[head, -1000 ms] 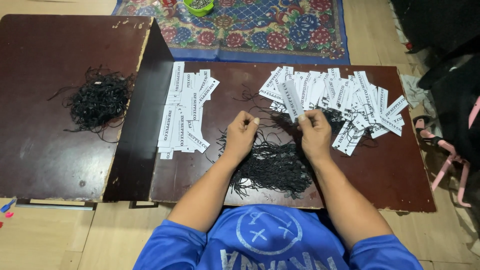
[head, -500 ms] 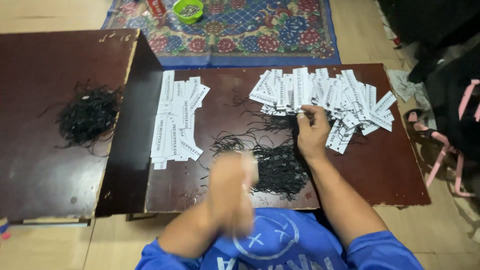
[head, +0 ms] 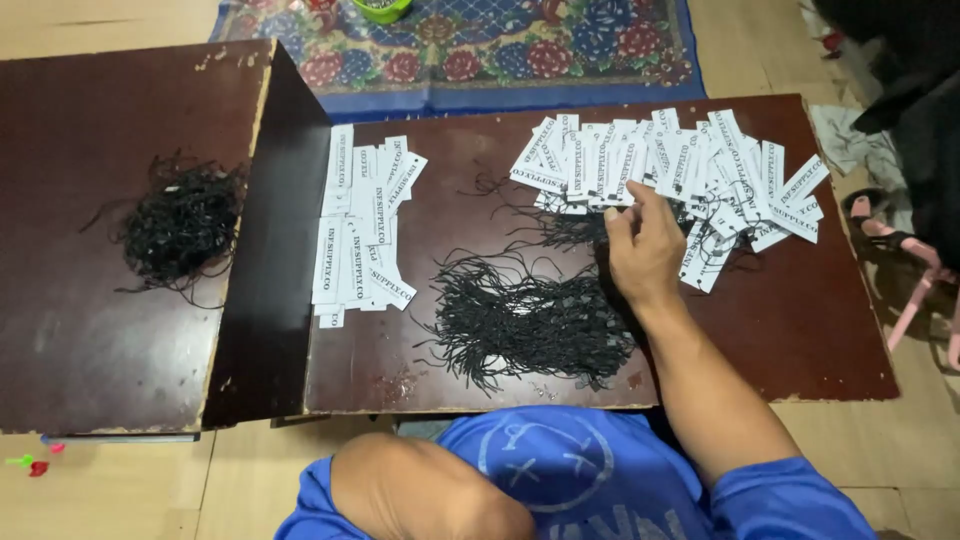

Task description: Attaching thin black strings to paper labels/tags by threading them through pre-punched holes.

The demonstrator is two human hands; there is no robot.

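Observation:
My right hand (head: pixel 645 250) rests on the dark brown table (head: pixel 780 310), fingertips touching the near edge of a spread pile of white printed paper tags (head: pixel 690 165). Whether it pinches a tag or a string is unclear. Just left of that hand lies a loose heap of black strings (head: pixel 530 320). A neater stack of white tags (head: pixel 360 225) sits at the table's left end. My left hand is hidden; only the bent left arm (head: pixel 420 490) shows at the bottom, pulled in against my blue shirt.
A second dark table (head: pixel 100 350) adjoins on the left, slightly higher, with another tangle of black strings (head: pixel 180 225). A patterned rug (head: pixel 520 45) and a green bowl (head: pixel 380 8) lie beyond. Dark bags (head: pixel 920 90) and a pink object (head: pixel 915 300) crowd the right side.
My left hand left the string heap and drew back toward my body, out of sight. My right hand stayed at the tag pile's edge.

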